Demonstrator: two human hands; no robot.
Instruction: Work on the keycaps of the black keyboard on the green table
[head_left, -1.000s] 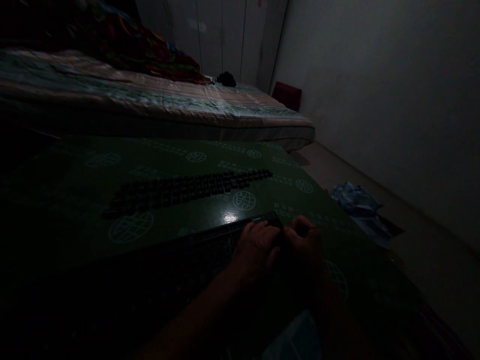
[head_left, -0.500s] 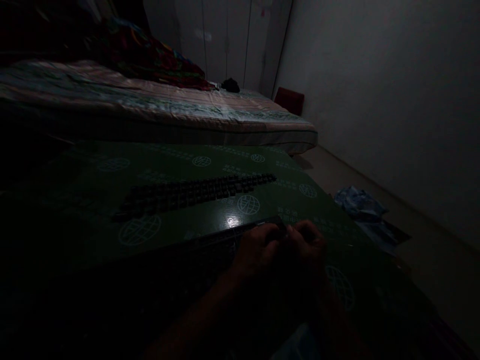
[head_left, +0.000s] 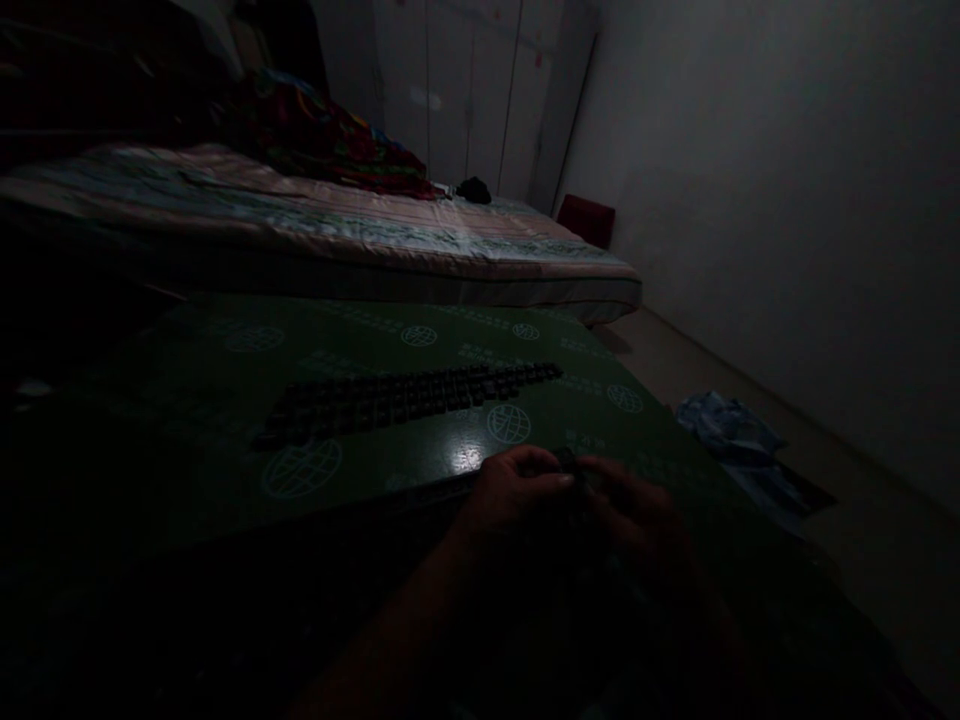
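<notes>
A dark keyboard [head_left: 427, 494] lies along the near side of the green table, mostly lost in shadow. My left hand [head_left: 514, 490] rests over its far right corner, fingers bent and pressed together. Facing it, my right hand [head_left: 637, 500] is closed at the same corner, its fingertips nearly meeting those of the left. Whatever is pinched between them is too dark to name. Beyond the keyboard, several loose black keycaps [head_left: 405, 398] are laid out in slanting rows.
The green tabletop [head_left: 450, 450] has printed globe marks and a bright reflection. Past its far edge stands a bed [head_left: 450, 245] with a red patterned blanket [head_left: 345, 150]. Crumpled plastic [head_left: 727, 425] lies on the floor at right, near the wall [head_left: 787, 200].
The view has tilted a little, so everything sits slightly lower and further right. My right hand has turned flatter and shifted slightly right; my left hand stays at the keyboard's corner.
</notes>
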